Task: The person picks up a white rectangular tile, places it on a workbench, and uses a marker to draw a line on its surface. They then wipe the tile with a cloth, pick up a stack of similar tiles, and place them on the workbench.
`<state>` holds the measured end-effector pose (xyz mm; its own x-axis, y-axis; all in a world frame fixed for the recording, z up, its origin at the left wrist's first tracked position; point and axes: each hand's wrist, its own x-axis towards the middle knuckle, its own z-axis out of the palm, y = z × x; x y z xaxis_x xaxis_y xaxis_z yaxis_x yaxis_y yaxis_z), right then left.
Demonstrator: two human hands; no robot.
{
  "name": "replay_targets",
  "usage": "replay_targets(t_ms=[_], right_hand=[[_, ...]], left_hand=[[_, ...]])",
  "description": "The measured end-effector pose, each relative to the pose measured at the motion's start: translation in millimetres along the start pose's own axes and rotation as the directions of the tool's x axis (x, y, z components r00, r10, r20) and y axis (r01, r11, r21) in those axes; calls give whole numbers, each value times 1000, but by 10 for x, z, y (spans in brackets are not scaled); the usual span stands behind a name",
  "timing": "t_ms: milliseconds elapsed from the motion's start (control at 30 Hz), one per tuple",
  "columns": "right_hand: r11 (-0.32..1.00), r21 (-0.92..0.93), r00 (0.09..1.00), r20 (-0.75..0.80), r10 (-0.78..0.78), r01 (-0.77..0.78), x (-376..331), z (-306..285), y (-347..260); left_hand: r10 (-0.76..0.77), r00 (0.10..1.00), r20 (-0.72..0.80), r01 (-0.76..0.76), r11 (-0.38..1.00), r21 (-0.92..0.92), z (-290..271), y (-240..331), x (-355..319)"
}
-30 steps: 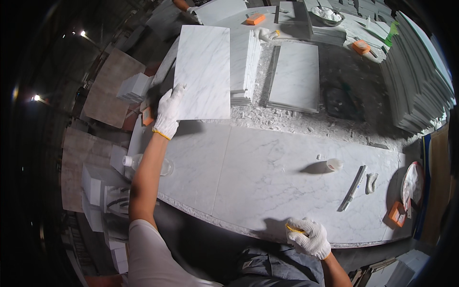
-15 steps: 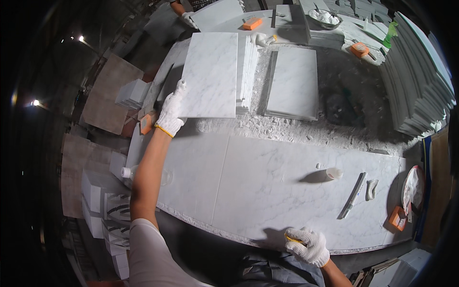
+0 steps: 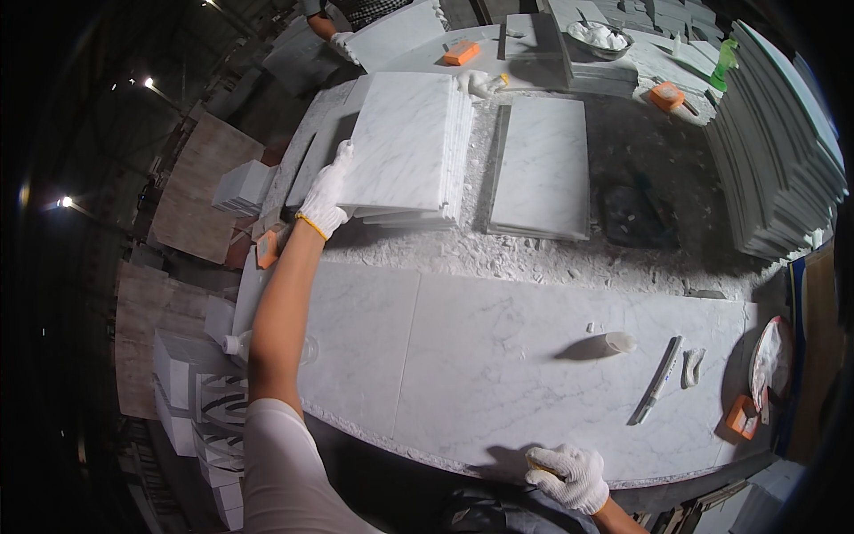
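Holding a white marble slab (image 3: pixel 400 142) by its left side

The left hand (image 3: pixel 327 189), in a white knit glove with a yellow cuff, pinches the slab near its lower left corner. The slab lies over a stack of similar pieces (image 3: pixel 459 160); I cannot tell whether it rests fully on them. The right hand (image 3: pixel 571 476), also gloved, is at the near edge of the marble worktop (image 3: pixel 498 356), its fingers curled. Some yellow shows there, and I cannot tell whether they hold anything.

Right of the stack, a lower pile (image 3: pixel 541 165) lies on white rubble (image 3: pixel 525 258). The worktop bears a translucent cup (image 3: pixel 620 343), a marker pen (image 3: pixel 658 381) and, just beside the pen, a curled white piece (image 3: pixel 693 368). The left forearm (image 3: pixel 283 311) partly hides a clear bottle (image 3: pixel 308 349). Beyond, a co-worker's gloved hand (image 3: pixel 345 46) touches another slab (image 3: pixel 396 36).
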<state>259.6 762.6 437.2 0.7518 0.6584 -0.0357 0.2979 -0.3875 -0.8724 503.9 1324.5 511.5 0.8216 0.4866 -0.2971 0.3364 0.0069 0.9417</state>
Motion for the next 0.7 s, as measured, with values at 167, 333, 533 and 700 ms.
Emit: replay_targets(t_ms=[167,333,533,700], right_hand=[[999,-38,999,-33,-31,30,1,29,19],[999,-46,998,-49,-27,25,-6,56,11],[996,-37,993,84,82,-79,-25,3,-33],[993,-6,992,57,117,-117,-58,-33,-36]], left_hand=[[31,994,-106,-37,998,-58,210,30,-58],[245,951,-187,12,577,817,234,325,-216],[715,676,-178,-234,437,868,338,855,-944],[672,709,215,-702,639,314,943,-123,-2173]])
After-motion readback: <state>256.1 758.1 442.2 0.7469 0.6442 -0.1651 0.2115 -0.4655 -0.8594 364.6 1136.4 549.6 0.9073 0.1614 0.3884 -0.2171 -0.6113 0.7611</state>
